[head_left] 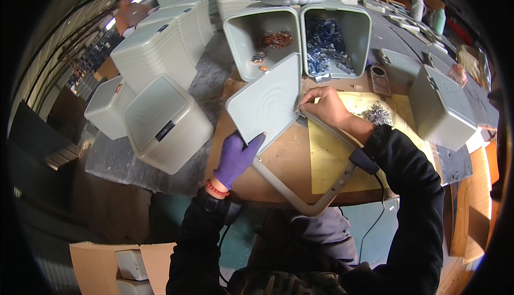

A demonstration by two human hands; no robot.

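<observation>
My left hand [235, 158], in a purple glove with bare fingertips, grips the lower edge of a pale grey-green plastic lid panel [267, 99], thumb on its face. The panel stands tilted up from a matching rectangular plastic frame [284, 190], whose near corner reaches the table's front edge. My bare right hand [326, 105] is closed in a pinch at the corner where panel and frame meet. What lies between those fingertips is too small to make out. Beside that hand, a pile of small metal pieces [378, 114] lies on a yellow sheet [332, 172].
Two open bins ahead hold copper-coloured pieces [276, 39] and blue-and-silver pieces [326, 38]. A lidded bin [168, 129] and stacked lids [155, 54] stand left; another stack [444, 107] stands right. A cardboard box [88, 268] sits low left. A person [131, 14] is far back.
</observation>
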